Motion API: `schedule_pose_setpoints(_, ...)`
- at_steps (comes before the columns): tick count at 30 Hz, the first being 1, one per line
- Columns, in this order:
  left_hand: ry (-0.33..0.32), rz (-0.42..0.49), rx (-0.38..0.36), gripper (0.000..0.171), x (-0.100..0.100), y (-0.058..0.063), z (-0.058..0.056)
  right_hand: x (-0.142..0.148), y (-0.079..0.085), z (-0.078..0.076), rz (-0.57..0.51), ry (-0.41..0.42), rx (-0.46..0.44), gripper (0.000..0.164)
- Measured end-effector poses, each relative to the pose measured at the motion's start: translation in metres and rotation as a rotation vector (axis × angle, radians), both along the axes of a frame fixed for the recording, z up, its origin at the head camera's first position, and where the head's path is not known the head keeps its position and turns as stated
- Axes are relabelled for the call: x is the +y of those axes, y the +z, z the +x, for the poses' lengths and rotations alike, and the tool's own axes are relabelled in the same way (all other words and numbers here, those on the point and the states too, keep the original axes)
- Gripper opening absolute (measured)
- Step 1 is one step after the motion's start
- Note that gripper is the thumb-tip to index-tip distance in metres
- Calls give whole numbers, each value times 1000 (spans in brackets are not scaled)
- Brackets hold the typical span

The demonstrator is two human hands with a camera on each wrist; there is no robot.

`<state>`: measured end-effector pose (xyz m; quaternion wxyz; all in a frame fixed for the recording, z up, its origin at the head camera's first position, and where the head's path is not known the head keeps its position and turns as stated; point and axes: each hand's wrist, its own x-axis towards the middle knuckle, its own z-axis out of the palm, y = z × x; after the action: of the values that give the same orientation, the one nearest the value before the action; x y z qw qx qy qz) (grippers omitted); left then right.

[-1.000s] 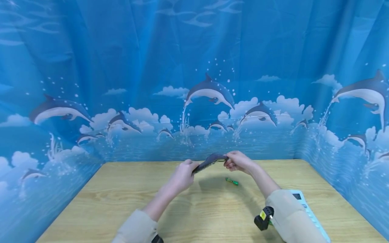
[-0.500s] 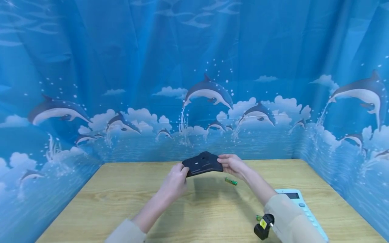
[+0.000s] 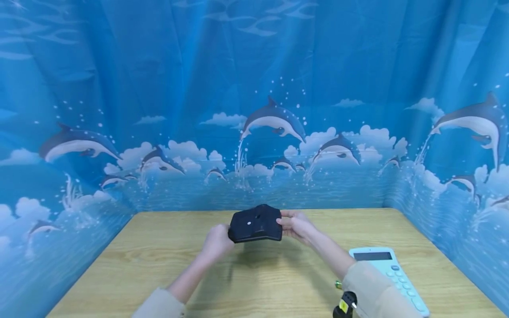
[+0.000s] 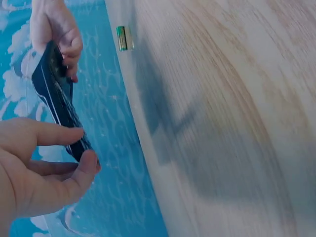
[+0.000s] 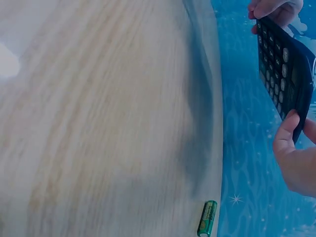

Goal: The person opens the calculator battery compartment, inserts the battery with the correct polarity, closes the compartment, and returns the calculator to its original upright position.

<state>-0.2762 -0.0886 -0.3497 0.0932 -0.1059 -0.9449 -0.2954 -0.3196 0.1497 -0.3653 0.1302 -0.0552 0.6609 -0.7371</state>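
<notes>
Both hands hold a black calculator (image 3: pixel 254 226) above the far part of the table, its back turned toward the head camera. My left hand (image 3: pixel 218 241) pinches one end between thumb and fingers, clearly visible in the left wrist view (image 4: pixel 49 168). At the opposite end, my right hand (image 3: pixel 299 227) has its thumb on one face and fingers on the other. Rows of keys on the calculator (image 5: pixel 274 64) show in the right wrist view. A green battery (image 5: pixel 207 218) lies on the table below; the right hand and forearm hide it in the head view.
A light-blue calculator (image 3: pixel 387 269) lies on the right of the wooden table (image 3: pixel 151 251), partly under the right sleeve. Another green battery (image 3: pixel 338 284) peeks out beside that sleeve. A blue dolphin-print curtain (image 3: pixel 254 132) surrounds the table's back and sides.
The black calculator has turned from nearly edge-on to show its back. Both hands have shifted left and slightly lower with it. The right forearm now uncovers more of the light-blue calculator.
</notes>
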Motion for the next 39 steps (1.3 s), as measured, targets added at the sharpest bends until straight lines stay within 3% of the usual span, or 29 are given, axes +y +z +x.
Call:
schedule_pose_setpoints(3, 38, 38, -103, 16, -5, -1, -1, -5, -4, 1, 34, 2, -6, 49)
schedule_pose_setpoints(7, 63, 50, -241, 26, -9, -4, 0, -10, -9, 4, 93, -1, -35, 47)
schedule_pose_setpoints(11, 48, 28, -311, 37, -11, -6, 3, -14, -11, 9, 164, -23, -46, 49)
schedule_pose_setpoints(20, 18, -2, -312, 38, -8, -17, 5, -20, -20, 16, 294, -97, -19, 42)
schedule_pose_setpoints(30, 0, -40, -292, 44, -6, -29, 10, -26, -28, 20, 538, -91, 15, 49)
schedule_pose_setpoints(39, -11, -103, -279, 34, -6, -34, 14, -30, -33, 21, 706, -85, 14, 54)
